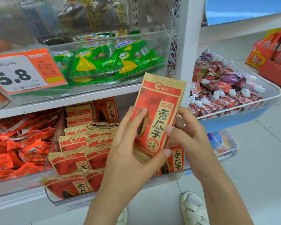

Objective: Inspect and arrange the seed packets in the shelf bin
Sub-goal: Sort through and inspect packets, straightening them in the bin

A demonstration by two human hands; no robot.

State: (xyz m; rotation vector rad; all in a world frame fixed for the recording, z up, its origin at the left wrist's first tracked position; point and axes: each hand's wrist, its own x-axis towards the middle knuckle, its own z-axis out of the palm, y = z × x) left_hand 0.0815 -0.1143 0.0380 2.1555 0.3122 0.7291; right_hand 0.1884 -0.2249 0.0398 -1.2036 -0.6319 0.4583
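Item: seed packet (156, 117), red/tan, upright, slight tilt, held above bin (136, 186). L hand (128, 153) grips lower edge w/ thumb + fingers; R hand (186, 140) pinches right side. Bin: more packets (75, 158), stacked rows.

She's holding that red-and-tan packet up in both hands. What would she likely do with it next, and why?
Probably lower the held packet into the clear bin below, front facing out. Both the left hand and right hand grip it upright above rows of matching packets, with one matching packet already standing directly beneath.
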